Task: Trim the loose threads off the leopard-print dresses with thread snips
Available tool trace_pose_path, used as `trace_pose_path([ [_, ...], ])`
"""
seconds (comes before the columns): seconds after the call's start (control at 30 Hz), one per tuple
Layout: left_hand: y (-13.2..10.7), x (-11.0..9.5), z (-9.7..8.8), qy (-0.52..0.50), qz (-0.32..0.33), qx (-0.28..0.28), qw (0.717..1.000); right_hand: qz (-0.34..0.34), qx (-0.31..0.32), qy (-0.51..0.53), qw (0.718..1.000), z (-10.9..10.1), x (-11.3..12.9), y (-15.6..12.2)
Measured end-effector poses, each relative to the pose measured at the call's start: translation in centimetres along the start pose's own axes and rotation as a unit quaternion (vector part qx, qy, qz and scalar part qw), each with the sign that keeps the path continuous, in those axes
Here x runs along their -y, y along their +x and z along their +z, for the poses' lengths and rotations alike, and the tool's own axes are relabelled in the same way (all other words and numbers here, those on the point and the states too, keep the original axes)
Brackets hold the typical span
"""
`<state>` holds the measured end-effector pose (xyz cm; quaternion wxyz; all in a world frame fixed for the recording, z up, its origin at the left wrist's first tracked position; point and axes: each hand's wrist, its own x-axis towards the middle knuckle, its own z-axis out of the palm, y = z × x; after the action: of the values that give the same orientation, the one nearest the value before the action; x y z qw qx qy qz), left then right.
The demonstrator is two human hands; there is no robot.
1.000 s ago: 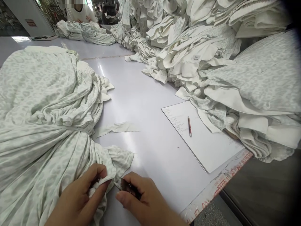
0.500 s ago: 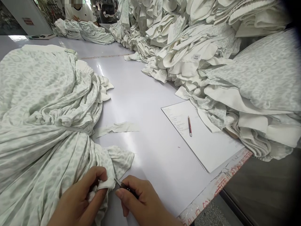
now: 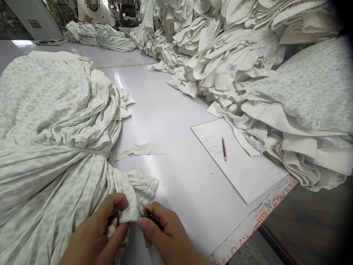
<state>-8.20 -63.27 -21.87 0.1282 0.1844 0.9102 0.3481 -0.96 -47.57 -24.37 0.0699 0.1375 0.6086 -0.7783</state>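
White worktable (image 3: 176,154) under everything: bunched leopard-print knit fabric (image 3: 55,173) spreads along the near left, its hem pinched in the left hand (image 3: 93,232). Just beside it, the right hand (image 3: 168,233) grips small dark snips (image 3: 152,218), though they are hard to make out.

Right hand (image 3: 169,233) closer in — snips (image 3: 151,217) now at cloth fold (image 3: 128,208)

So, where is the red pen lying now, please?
In the head view, the red pen lies on a white paper sheet at the right edge of the table, below the fabric pile.
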Motion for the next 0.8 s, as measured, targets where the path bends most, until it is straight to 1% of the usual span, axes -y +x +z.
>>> trace_pose_path([
  [0.07, -0.1, 0.0, 0.2, 0.008, 0.019, -0.002, 1.0, 0.031, -0.003, 0.082, 0.996, 0.1, -0.2, 0.5],
  [0.17, -0.2, 0.2, 0.6, 0.029, 0.044, -0.005, 0.999, 0.08, 0.012, 0.195, 0.977, 0.3, -0.3, 1.1],
  [0.23, -0.3, 0.2, 0.8, 0.031, 0.044, -0.014, 0.998, 0.089, 0.014, 0.23, 0.969, 0.3, -0.1, 1.3],
  [0.3, -0.3, 0.1, 0.8, 0.018, 0.047, -0.01, 0.999, 0.079, 0.004, 0.238, 0.968, 0.3, 0.1, 1.4],
  [0.4, 0.0, -0.4, 0.7, -0.01, 0.063, 0.015, 0.998, 0.063, -0.014, 0.223, 0.973, 0.2, 0.4, 1.4],
  [0.47, 0.2, -0.8, 0.4, -0.037, 0.057, 0.039, 0.997, 0.048, -0.018, 0.209, 0.977, 0.1, 0.5, 1.4],
  [0.57, 0.4, -1.3, 0.0, -0.06, 0.018, 0.069, 0.996, 0.027, -0.016, 0.192, 0.981, 0.1, 0.3, 1.3],
  [0.67, 0.4, -1.7, -0.3, -0.071, -0.026, 0.078, 0.994, -0.003, -0.012, 0.163, 0.987, 0.0, 0.1, 1.0],
  [0.73, 0.5, -1.9, -0.5, -0.096, -0.044, 0.082, 0.991, -0.044, -0.024, 0.09, 0.995, -0.1, 0.0, 0.7],
  [0.8, 0.7, -2.0, -0.6, -0.127, -0.054, 0.089, 0.986, -0.096, -0.038, -0.031, 0.994, -0.2, 0.0, 0.5],
])
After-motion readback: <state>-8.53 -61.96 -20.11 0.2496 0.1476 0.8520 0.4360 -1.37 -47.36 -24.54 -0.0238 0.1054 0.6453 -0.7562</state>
